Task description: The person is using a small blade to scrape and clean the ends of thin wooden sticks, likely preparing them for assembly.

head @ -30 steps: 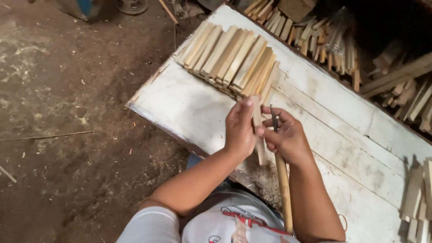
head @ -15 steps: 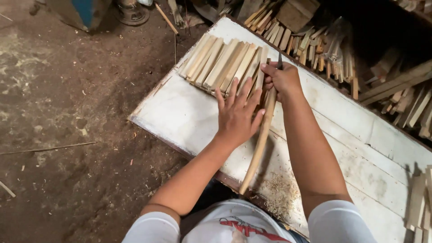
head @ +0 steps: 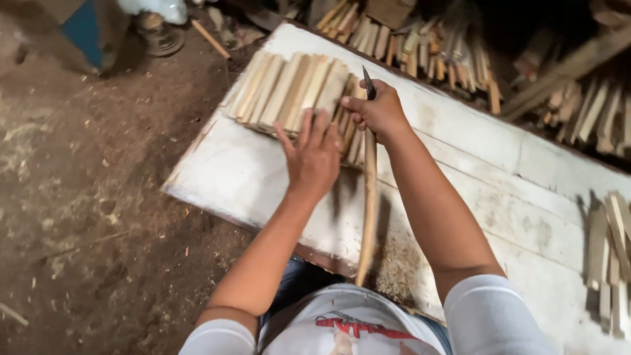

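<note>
A row of pale wooden slats (head: pixel 289 89) lies side by side on a white painted board (head: pixel 460 138). My left hand (head: pixel 314 158) rests flat with fingers spread on the near ends of the slats. My right hand (head: pixel 378 110) is closed around a knife with a long thin wooden handle (head: pixel 368 210); its dark blade (head: pixel 369 83) points up and away from me over the right edge of the slat row. The handle runs back toward my body.
More cut sticks are heaped behind the board (head: pixel 427 46) and at the far right (head: pixel 591 105). Another stack of slats (head: pixel 611 256) lies on the board's right end. Sawdust (head: pixel 394 269) lies near my lap. Bare earth floor (head: pixel 85 197) is to the left.
Both hands have reached farther forward to the slat row. My left hand has flattened onto the slats, and my right hand has carried the knife up beside them.
</note>
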